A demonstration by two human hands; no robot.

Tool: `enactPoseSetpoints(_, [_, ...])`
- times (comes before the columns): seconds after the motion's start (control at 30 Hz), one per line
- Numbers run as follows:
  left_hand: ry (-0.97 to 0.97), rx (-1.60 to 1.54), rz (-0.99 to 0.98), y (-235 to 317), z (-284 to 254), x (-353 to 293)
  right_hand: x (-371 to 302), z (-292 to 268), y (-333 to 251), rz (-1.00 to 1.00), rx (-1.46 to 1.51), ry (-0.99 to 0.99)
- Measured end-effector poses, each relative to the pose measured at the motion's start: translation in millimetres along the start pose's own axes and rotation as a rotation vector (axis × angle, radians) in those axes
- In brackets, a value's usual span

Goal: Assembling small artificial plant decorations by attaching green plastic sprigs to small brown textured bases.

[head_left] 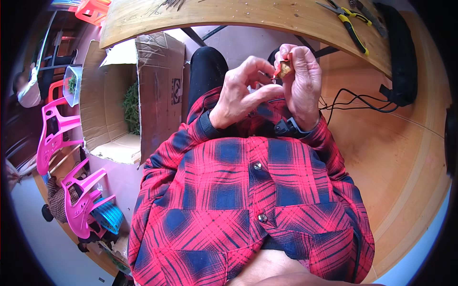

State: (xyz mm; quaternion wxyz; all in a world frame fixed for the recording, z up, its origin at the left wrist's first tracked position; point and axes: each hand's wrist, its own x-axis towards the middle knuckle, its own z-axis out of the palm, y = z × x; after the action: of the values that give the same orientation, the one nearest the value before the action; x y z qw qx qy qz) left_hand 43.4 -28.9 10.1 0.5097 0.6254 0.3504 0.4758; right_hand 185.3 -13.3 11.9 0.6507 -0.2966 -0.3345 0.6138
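Note:
In front of my lap, both hands are raised close together below the wooden table's edge. My right hand [305,81] is closed around a small yellowish-brown lump [285,70], with bright red material [277,73] beside it. From the left, my left hand [243,90] reaches in with bent fingers. Its fingertips meet at the red material, where something thin and dark shows; what they pinch is too small to make out. Plaid sleeves cover both forearms, and a dark band [286,127] sits at the right wrist.
Yellow-and-black pliers [352,29] and thin dark sticks [172,4] lie on the wooden table [248,13]. An open cardboard box [160,90] with green sprigs [131,107] stands left. Pink chairs [83,205], a blue basket [109,215], a black bag [403,62] and cables [358,102] surround me.

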Motion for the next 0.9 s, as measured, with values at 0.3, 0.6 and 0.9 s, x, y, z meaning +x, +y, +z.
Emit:
enactPoseSetpoints(0.3, [0.124, -0.236, -0.149, 7, 1, -2, -10, 14, -15, -0.134, -0.354, 0.028])
enactPoseSetpoints(0.6, [0.183, -0.077, 0.157, 8, -8, 1, -14, 19, -22, 0.000, -0.308, 0.043])
enactPoseSetpoints(0.9, [0.185, -0.379, -0.083, 13, -17, -5, -11, 13, -25, 0.235, -0.099, -0.071])
